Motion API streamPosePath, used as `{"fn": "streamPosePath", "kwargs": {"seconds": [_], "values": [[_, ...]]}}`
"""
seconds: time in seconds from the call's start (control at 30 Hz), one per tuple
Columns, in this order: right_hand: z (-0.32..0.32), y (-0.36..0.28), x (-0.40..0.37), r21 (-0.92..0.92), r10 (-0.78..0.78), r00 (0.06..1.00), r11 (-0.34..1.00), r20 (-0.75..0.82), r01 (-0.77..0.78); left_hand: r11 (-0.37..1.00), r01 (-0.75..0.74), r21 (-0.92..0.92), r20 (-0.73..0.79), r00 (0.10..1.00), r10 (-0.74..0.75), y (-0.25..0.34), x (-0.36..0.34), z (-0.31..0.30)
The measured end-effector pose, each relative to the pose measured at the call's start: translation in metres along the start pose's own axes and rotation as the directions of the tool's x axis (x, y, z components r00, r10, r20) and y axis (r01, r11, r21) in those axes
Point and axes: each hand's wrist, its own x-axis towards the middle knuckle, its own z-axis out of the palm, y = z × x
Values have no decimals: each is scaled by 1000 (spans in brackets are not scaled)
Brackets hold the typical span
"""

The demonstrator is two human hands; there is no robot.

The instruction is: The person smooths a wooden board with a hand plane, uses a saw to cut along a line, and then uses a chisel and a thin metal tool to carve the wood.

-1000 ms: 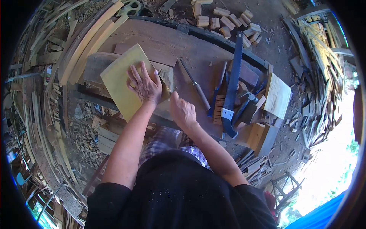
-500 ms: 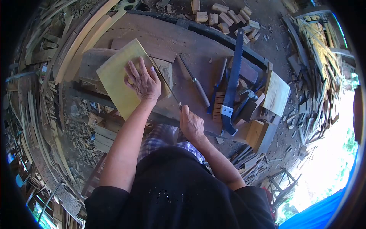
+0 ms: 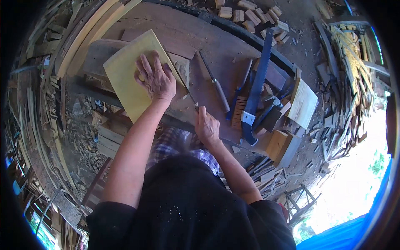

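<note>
My left hand [image 3: 156, 79] lies with fingers spread on a pale yellow board [image 3: 125, 83], which rests on wood blocks over the workbench [image 3: 137, 21]. Fingers wrapped round its handle end, my right hand [image 3: 207, 126] holds a thin, narrow tool [image 3: 183, 85], like a file or slim saw. Its dark blade runs up along the board's right edge. The handle is mostly hidden in my fist. A wooden block [image 3: 182, 68] shows beside the board's right edge, under the blade.
Right of my right hand lie a wooden-handled tool [image 3: 221, 95], a large handsaw [image 3: 260, 75], a hammer [image 3: 273, 102] and a brush [image 3: 238, 112]. A pale board [image 3: 303, 104] leans at the bench's right end. Cut blocks [image 3: 252, 17] lie beyond the bench; scrap wood surrounds it.
The bench and its tools sit slightly higher in the view. My left hand stays on the board. My right hand is still on the tool, a little higher in the view.
</note>
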Motion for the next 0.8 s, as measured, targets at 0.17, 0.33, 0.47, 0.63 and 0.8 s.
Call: {"fn": "streamPosePath", "kwargs": {"seconds": [0.17,0.33,0.47,0.63,0.8], "values": [[6,-5,21,46,-51,998,998,-28,52,1000,5,-11,0,1000,-5,0,-2,0],[8,17,-10,80,-4,1000,997,-28,6,1000,15,-25,-10,1000,-15,0,0,-2],[16,-7,37,53,-75,994,995,-83,80,1000,14,-13,1,1000,-14,0,-2,-2],[17,23,-19,100,-25,998,995,-53,30,999,19,-26,-12,1000,-19,1,3,0],[13,-2,22,68,-92,991,993,-97,99,999,29,-35,6,1000,-29,2,0,-5]]}}
